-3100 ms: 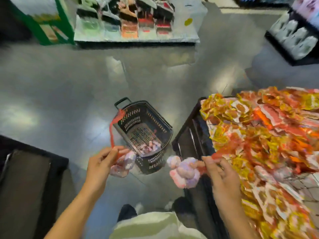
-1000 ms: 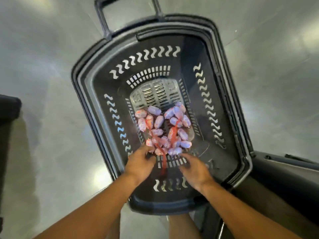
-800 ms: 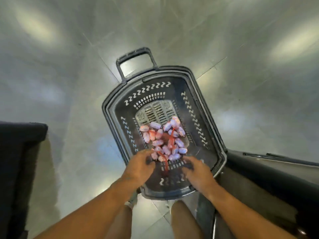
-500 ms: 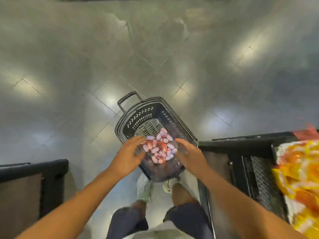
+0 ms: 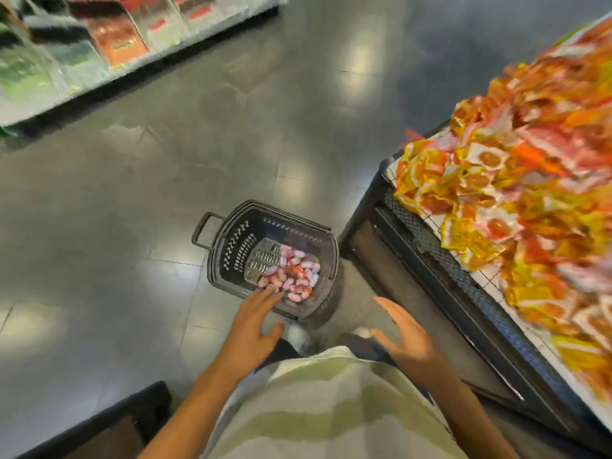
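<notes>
Both hands have pulled back from the basket (image 5: 231,233) since half a second ago, when they sat at either side of the sweets over its rim; it now stands on the grey floor (image 5: 132,200), further ahead of them. I count two hands, both released: my left hand (image 5: 256,321) is flat with straight fingers and holds nothing, and my right hand (image 5: 402,336) is spread, palm turned inward, also holding nothing. One black basket, with one handle on its far left side. Inside it is one heap of wrapped sweets (image 5: 291,276), pink and lilac with red netting through it — the pieces are too blurred for me to count. The heap lies just beyond my left fingertips, which overlap the basket's near rim in the view, and it is well ahead and to the left of my right hand. Two shoe toes (image 5: 299,336) show between the hands. Right of my right hand is one display bin (image 5: 430,260) piled with orange and yellow packets (image 5: 513,200); far beyond my left hand runs one shelf (image 5: 99,38) — blurred.
</notes>
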